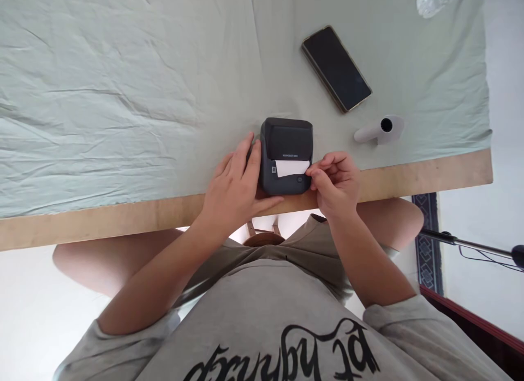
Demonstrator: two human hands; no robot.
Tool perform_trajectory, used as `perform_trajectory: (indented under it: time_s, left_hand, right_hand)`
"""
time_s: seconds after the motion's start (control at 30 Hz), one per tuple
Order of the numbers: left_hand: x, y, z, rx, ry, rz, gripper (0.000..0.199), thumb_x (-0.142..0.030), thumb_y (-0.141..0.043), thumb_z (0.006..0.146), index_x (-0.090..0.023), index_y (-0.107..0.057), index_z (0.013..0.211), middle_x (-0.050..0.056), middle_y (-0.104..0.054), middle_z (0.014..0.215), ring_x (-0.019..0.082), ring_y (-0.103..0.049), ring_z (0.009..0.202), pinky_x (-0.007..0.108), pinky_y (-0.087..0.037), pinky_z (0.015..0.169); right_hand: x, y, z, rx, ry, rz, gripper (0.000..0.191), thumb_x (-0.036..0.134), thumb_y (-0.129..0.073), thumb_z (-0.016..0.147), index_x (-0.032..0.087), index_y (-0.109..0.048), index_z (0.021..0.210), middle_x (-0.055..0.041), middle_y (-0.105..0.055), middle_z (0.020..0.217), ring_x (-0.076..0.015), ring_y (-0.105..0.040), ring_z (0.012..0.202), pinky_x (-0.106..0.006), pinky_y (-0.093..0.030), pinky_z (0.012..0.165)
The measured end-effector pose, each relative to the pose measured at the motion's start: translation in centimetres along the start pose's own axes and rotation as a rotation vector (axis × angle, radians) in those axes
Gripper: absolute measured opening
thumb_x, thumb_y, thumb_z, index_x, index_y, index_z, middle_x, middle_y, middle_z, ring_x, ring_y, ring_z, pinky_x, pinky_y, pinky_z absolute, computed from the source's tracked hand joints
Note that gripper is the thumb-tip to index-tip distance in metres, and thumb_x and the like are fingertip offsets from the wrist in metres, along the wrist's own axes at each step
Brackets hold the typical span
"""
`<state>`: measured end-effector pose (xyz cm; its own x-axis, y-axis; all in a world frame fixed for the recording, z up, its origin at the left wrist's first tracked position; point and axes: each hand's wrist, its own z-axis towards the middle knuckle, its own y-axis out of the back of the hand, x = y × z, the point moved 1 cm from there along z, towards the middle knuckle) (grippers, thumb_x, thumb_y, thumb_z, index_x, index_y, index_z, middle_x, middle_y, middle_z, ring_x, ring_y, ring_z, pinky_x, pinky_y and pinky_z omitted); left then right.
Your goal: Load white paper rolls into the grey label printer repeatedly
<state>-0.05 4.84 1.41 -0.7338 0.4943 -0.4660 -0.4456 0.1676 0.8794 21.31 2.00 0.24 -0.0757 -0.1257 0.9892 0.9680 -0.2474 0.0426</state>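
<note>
A small black label printer (287,138) stands near the table's front edge, with a strip of white label paper (291,168) sticking out of its front slot. My left hand (233,187) lies along the printer's left side, fingers stretched and spread, the thumb reaching past its front. At the right end of the paper, my right hand (338,182) is closed in a pinch on its corner, the other fingers curled. A round button shows on the printer below the paper.
A black smartphone (338,69) lies behind and to the right of the printer. Right of my right hand is a white handheld device (379,131) with a dark round opening. A clear plastic bottle (434,0) is at the far right. Pale green cloth (123,97) covers the wooden table (426,171).
</note>
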Motion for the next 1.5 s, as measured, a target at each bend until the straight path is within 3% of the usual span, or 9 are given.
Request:
perform_trajectory:
  time_s: [0.1, 0.27, 0.4, 0.63, 0.8, 0.97, 1.13, 1.37, 1.5]
  left_hand:
    - [0.1, -0.1, -0.1, 0.003, -0.003, -0.001, 0.104, -0.064, -0.073, 0.091, -0.016, -0.025, 0.169, 0.022, -0.037, 0.172, 0.042, -0.045, 0.155, 0.054, -0.040, 0.127]
    - [0.5, -0.2, 0.1, -0.005, 0.011, -0.033, 0.099, -0.068, -0.070, 0.092, -0.020, -0.029, 0.168, 0.018, -0.040, 0.171, 0.040, -0.048, 0.153, 0.054, -0.041, 0.127]
    - [1.0, -0.2, 0.4, -0.019, 0.003, -0.098, 0.097, -0.080, -0.058, 0.092, -0.018, -0.040, 0.164, 0.015, -0.044, 0.169, 0.041, -0.052, 0.149, 0.058, -0.046, 0.124]
    - [1.2, -0.1, 0.5, -0.051, 0.001, -0.111, 0.092, -0.077, -0.065, 0.090, -0.021, -0.046, 0.160, 0.016, -0.047, 0.167, 0.043, -0.056, 0.145, 0.062, -0.049, 0.118]
    - [0.7, 0.2, 0.2, -0.027, 0.022, -0.078, 0.097, -0.067, -0.068, 0.091, -0.013, -0.034, 0.165, 0.023, -0.047, 0.165, 0.041, -0.052, 0.149, 0.056, -0.046, 0.121]
    - [0.2, 0.1, -0.1, 0.007, 0.029, -0.026, 0.101, -0.072, -0.054, 0.098, 0.001, -0.031, 0.164, 0.031, -0.038, 0.168, 0.041, -0.047, 0.154, 0.054, -0.042, 0.124]
    - [-0.5, 0.4, -0.4, 0.070, 0.039, 0.057, 0.109, -0.073, -0.063, 0.094, 0.007, -0.032, 0.162, 0.033, -0.036, 0.168, 0.039, -0.044, 0.156, 0.049, -0.038, 0.127]
    - [-0.4, 0.5, -0.7, 0.101, 0.039, 0.041, 0.103, -0.073, -0.054, 0.099, 0.005, -0.030, 0.164, 0.031, -0.031, 0.171, 0.039, -0.041, 0.158, 0.051, -0.036, 0.128]
    - [-0.1, 0.4, -0.9, 0.066, 0.030, 0.014, 0.093, -0.067, -0.046, 0.105, 0.002, -0.031, 0.164, 0.031, -0.034, 0.170, 0.038, -0.043, 0.156, 0.052, -0.037, 0.127]
  right_hand:
    - [-0.1, 0.0, 0.0, -0.059, 0.052, -0.075, 0.019, 0.040, -0.075, 0.091, 0.027, -0.060, 0.095, 0.0016, -0.070, 0.086, -0.0104, -0.066, 0.071, -0.022, -0.055, 0.059]
    - [0.1, -0.3, 0.0, 0.011, 0.031, -0.277, 0.037, 0.036, -0.059, 0.099, 0.029, -0.058, 0.135, -0.0105, -0.059, 0.153, -0.0244, -0.060, 0.140, -0.041, -0.062, 0.102]
    - [0.3, -0.1, -0.2, 0.113, -0.004, -0.307, 0.047, 0.031, -0.054, 0.101, 0.031, -0.052, 0.147, -0.0093, -0.057, 0.159, -0.0261, -0.056, 0.146, -0.047, -0.059, 0.111]
    - [0.1, -0.1, -0.2, 0.091, -0.016, -0.258, 0.048, 0.028, -0.057, 0.099, 0.030, -0.054, 0.146, -0.0097, -0.060, 0.157, -0.0244, -0.061, 0.141, -0.045, -0.060, 0.108]
    - [0.1, -0.2, 1.0, 0.045, -0.041, -0.132, 0.036, 0.037, -0.066, 0.097, 0.028, -0.058, 0.131, -0.0101, -0.070, 0.141, -0.0214, -0.069, 0.131, -0.041, -0.060, 0.110]
    - [1.0, 0.0, 2.3, 0.110, -0.150, -0.202, 0.051, 0.040, -0.080, 0.083, 0.028, -0.055, 0.126, -0.0108, -0.071, 0.137, -0.0243, -0.072, 0.123, -0.039, -0.066, 0.094]
    - [2.3, -0.2, 2.3, 0.101, -0.241, -0.246, 0.048, 0.038, -0.079, 0.078, 0.028, -0.057, 0.119, -0.0085, -0.072, 0.133, -0.0233, -0.073, 0.119, -0.037, -0.065, 0.089]
    - [4.5, -0.2, 4.0, 0.087, -0.086, -0.467, 0.030, 0.033, -0.075, 0.080, 0.028, -0.062, 0.107, 0.0080, -0.056, 0.065, -0.0112, -0.054, 0.057, -0.028, -0.047, 0.057]
    - [5.7, -1.0, 5.9, 0.061, 0.052, -0.583, 0.015, 0.036, -0.065, 0.093, 0.028, -0.059, 0.104, 0.0078, -0.061, 0.062, -0.0116, -0.053, 0.051, -0.031, -0.046, 0.058]
